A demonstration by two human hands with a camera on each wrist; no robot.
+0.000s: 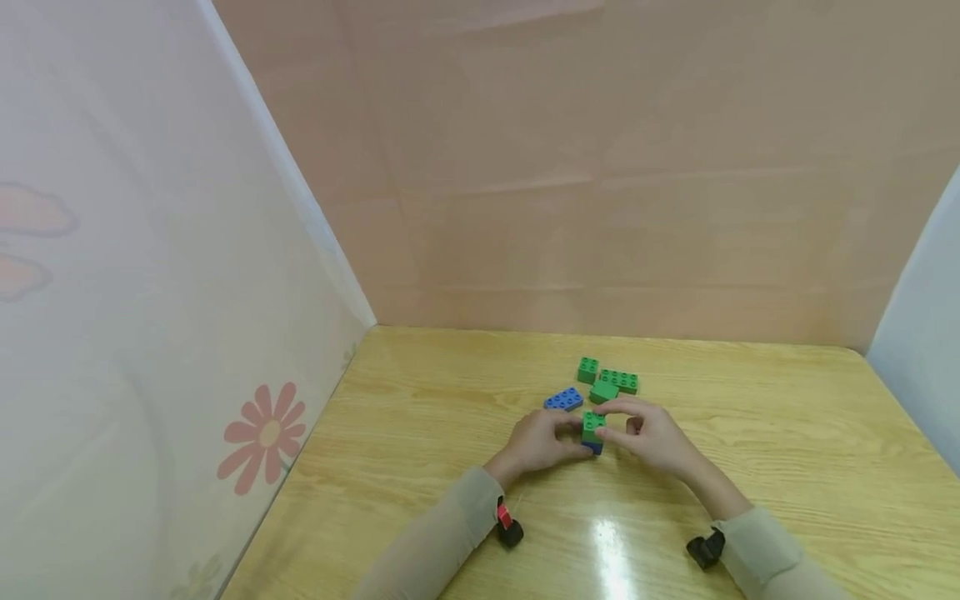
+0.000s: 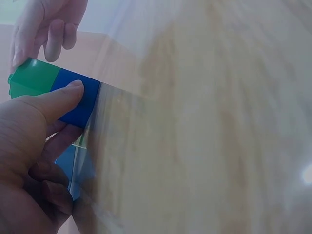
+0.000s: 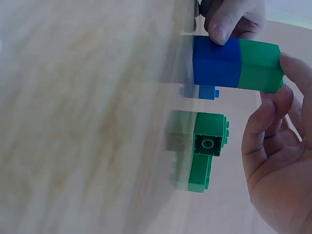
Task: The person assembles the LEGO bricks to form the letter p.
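A green square toy brick (image 1: 591, 427) sits flush on top of a blue brick (image 3: 217, 68), the two forming one short upright stack on the table. From the left, my left hand (image 1: 542, 442) pinches the blue brick, its thumb across the near face in the left wrist view. My right hand (image 1: 654, 435) holds the green brick near its studded top between thumb and index finger. The other right fingers are curled back, touching no brick in the right wrist view.
Just behind the stack lie a long blue brick (image 1: 564, 400), a small green brick (image 1: 588, 369), a long green brick (image 1: 626, 382) and a green brick (image 1: 603, 392) with its hollow underside facing sideways. Pale curtain-like walls (image 1: 480, 208) enclose the wooden table (image 1: 420, 375).
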